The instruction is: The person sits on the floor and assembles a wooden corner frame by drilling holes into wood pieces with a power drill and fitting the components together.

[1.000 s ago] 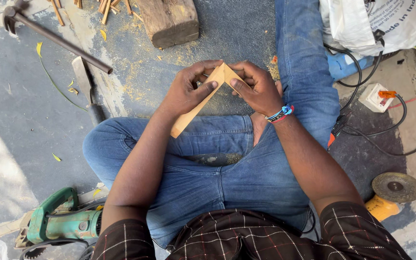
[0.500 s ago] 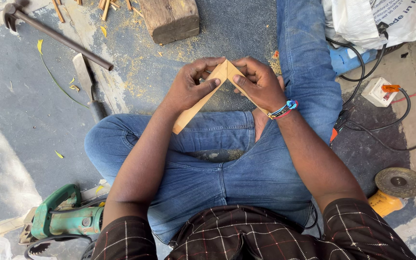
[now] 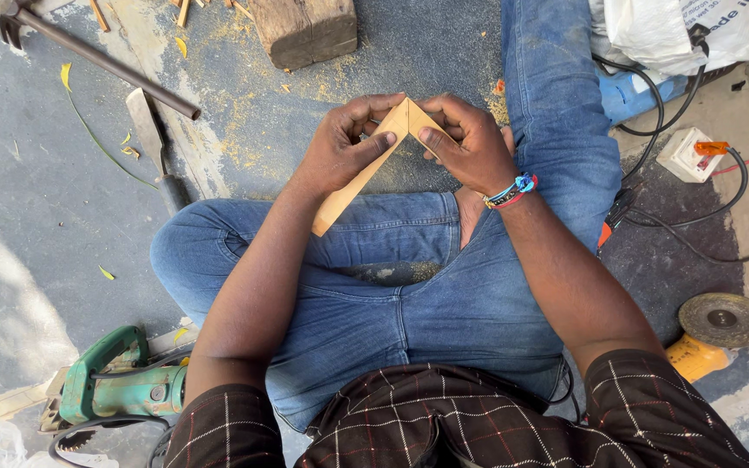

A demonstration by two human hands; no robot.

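Bright daylight fell from above, leaving a sunlit patch on the concrete floor (image 3: 10, 286) at the near left while most of the scene sat in soft, even shade. The picture was sharp throughout, without blur or glare, and edge distortion was slight.

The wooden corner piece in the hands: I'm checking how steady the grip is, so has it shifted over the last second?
No. The wooden corner piece sits at the same spot below the wood block, pinched by left hand and right hand.
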